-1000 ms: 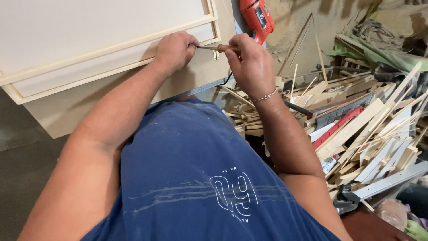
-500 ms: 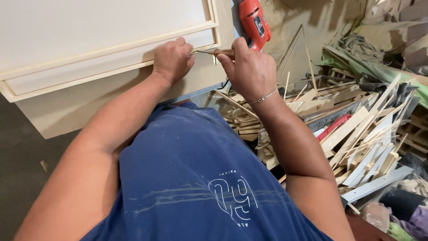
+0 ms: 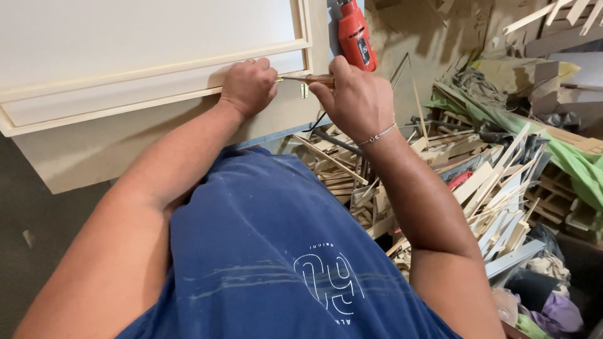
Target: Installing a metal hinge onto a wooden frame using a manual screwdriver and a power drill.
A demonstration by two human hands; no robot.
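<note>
A slim wooden-handled hand tool [image 3: 309,79] lies almost level along the lower edge of a pale cream framed cabinet panel [image 3: 151,44], its long axis running left to right between the two hands. The right hand [image 3: 355,97] is closed around the handle, while the left hand [image 3: 248,86], curled into a loose fist on the panel's moulding, pinches at the metal tip. A small brass hinge [image 3: 304,90] sits just below the shaft, nearer the right hand.
</note>
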